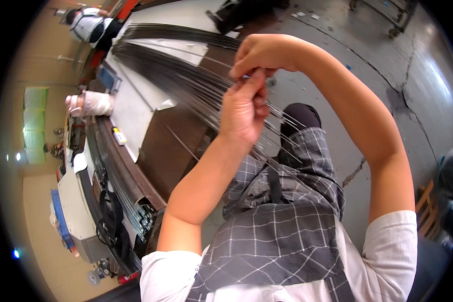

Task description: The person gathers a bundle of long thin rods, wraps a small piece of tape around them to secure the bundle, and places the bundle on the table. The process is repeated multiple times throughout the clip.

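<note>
My left hand (242, 111) and my right hand (262, 52) meet above the near end of the table. Both are closed, the fingertips pinched together. What lies between them is too small and too hidden to make out. Just under and beside them runs a wide bundle of long thin dark metal rods (178, 75), fanned out along the table (136, 117). Their loose ends stick out past the table edge, over my checked apron (272, 236). A second band of rods (178, 32) lies farther right along the same table.
A pink-and-white wrapped bottle (96, 103) stands at the table's left side, near a small yellow-and-white item (119, 136). More metal bars (140, 219) are stacked lower left. Another person (89, 26) is at the far end. A wheeled cart (395, 20) stands on the floor at right.
</note>
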`<act>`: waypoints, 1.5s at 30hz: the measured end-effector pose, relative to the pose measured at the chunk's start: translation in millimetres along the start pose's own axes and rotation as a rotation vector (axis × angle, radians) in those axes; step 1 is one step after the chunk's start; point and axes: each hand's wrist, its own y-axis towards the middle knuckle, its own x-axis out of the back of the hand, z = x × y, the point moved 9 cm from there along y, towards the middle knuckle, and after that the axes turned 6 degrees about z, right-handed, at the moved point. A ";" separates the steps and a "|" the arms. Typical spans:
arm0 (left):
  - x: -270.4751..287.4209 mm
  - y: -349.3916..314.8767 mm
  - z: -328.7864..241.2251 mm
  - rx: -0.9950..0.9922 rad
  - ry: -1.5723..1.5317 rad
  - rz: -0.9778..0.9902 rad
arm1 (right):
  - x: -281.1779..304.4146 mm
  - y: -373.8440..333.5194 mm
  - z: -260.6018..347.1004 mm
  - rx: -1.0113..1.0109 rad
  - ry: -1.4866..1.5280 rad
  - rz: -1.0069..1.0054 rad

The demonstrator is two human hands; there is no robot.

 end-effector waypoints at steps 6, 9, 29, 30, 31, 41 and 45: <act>-15.9 -4.0 2.1 0.270 0.248 0.227 | 25.6 -3.8 -2.6 -0.103 -0.217 -0.053; 7.9 -3.5 -27.6 0.111 0.423 0.169 | 31.3 -17.9 5.2 -0.110 -0.578 -0.146; -3.4 166.1 -194.6 -0.363 1.599 0.290 | 114.8 16.4 44.0 0.434 -0.855 -1.270; -3.3 169.3 -194.1 -0.274 1.616 0.286 | 124.1 31.7 36.9 0.380 -0.756 -1.180; -4.2 171.8 -193.1 -0.186 1.632 0.283 | 128.4 39.1 32.1 0.346 -0.757 -1.160; 13.9 191.0 -195.9 -0.018 1.478 0.264 | 127.7 50.3 28.6 0.235 -0.742 -1.118; 10.4 187.1 -197.7 -0.047 1.473 0.308 | 126.6 42.7 31.7 0.355 -0.741 -1.273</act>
